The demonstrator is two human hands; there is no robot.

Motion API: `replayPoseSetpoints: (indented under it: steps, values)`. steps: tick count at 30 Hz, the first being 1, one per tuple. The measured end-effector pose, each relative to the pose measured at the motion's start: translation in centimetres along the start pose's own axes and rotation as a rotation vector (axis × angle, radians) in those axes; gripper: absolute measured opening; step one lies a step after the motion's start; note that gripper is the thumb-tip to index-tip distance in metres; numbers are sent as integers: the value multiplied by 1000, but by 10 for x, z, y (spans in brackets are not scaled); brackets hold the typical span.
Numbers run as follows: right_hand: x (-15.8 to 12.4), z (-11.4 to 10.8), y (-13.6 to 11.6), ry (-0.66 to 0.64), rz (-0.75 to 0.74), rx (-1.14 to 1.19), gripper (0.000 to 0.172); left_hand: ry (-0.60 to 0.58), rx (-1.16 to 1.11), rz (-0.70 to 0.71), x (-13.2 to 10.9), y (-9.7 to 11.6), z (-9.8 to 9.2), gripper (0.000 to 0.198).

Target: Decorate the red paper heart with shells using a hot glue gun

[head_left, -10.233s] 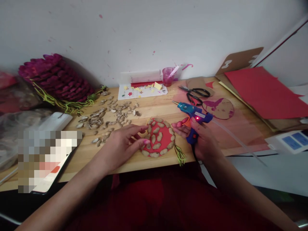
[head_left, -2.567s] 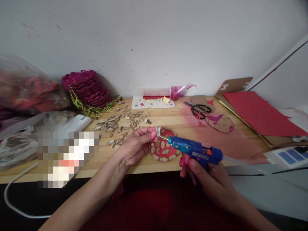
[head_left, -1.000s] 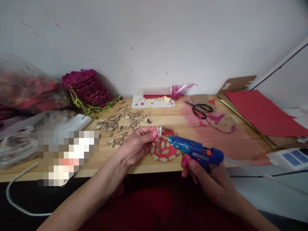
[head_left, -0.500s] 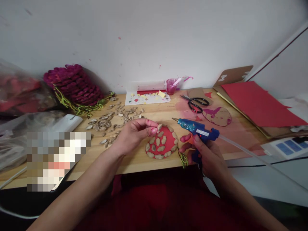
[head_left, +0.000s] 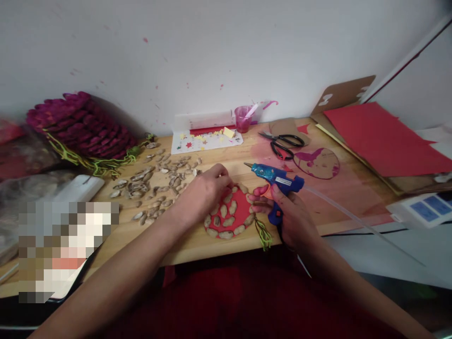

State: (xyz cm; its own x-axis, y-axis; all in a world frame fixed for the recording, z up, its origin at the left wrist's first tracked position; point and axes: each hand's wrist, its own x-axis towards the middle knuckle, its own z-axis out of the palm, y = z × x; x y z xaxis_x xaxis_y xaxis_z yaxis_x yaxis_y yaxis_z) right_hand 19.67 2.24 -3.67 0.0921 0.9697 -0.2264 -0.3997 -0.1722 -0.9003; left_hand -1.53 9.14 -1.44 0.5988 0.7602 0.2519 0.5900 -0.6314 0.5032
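A round red disc (head_left: 243, 202) lies near the table's front edge, with peanuts (head_left: 229, 222) set around its rim and several more inside. My left hand (head_left: 203, 193) is bent down over the disc's upper left edge, fingers pinched together. They cover the peanut that showed between them a moment earlier. In my right hand (head_left: 294, 216) is a blue hot glue gun (head_left: 263, 172), gripped by its handle. Its nozzle points left, above the table beyond the disc, and a clear glue stick (head_left: 339, 212) trails from its rear. Yellow-green strings (head_left: 263, 235) hang beside the disc.
Loose peanuts and shells (head_left: 139, 188) spread over the table's left. Black-handled scissors (head_left: 287, 140), a purple-stained cardboard oval (head_left: 321, 164) and red paper sheets (head_left: 384, 136) lie right. At the back stands a pink cup (head_left: 243, 121); a purple bundle (head_left: 81, 125) leans against the wall.
My left hand has turned down and lowered the peanut to the disc's upper edge. The glue gun sits slightly left and higher in view; the whole view has shifted a little.
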Motion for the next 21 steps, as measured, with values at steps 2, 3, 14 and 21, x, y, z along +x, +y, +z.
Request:
replayPoseSetpoints:
  steps: [2, 3, 14, 21]
  values:
    - [1, 0, 1, -6, 5, 15, 32, -30, 30, -1, 1, 1, -1, 18]
    - [2, -1, 2, -7, 3, 22, 31, -47, 42, -4, 2, 3, -1, 18]
    - [0, -3, 5, -22, 6, -48, 23, -121, 151, 28, 8, 10, -2, 23]
    - [1, -3, 4, -21, 16, -59, 25, -75, 33, -17, 7, 8, 1, 20]
